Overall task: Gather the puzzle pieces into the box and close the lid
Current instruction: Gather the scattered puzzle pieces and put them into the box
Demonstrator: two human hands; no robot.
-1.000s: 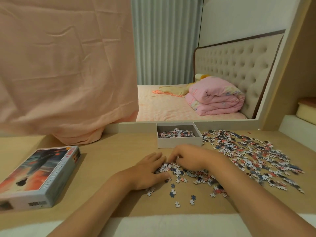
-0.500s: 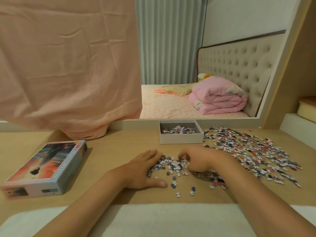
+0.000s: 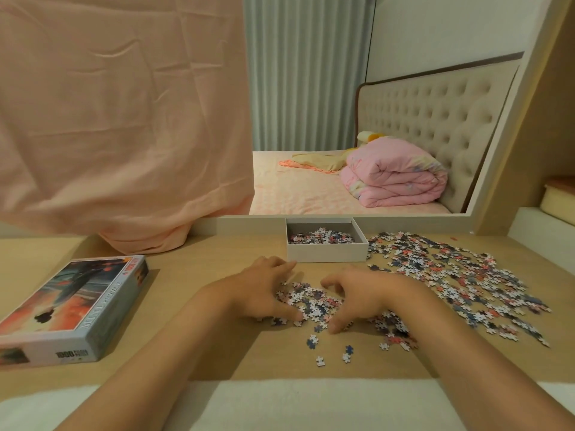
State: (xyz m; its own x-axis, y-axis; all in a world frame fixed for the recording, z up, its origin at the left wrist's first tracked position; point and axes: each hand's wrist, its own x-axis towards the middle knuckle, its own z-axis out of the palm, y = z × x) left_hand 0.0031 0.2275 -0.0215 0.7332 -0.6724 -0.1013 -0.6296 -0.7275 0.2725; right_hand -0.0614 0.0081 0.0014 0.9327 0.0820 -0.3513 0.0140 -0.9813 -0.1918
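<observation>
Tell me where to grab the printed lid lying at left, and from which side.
Probably its two long side walls, from above: the printed lid lies flat, picture up, table showing along both long edges, so a grip can span the narrower width.
</observation>
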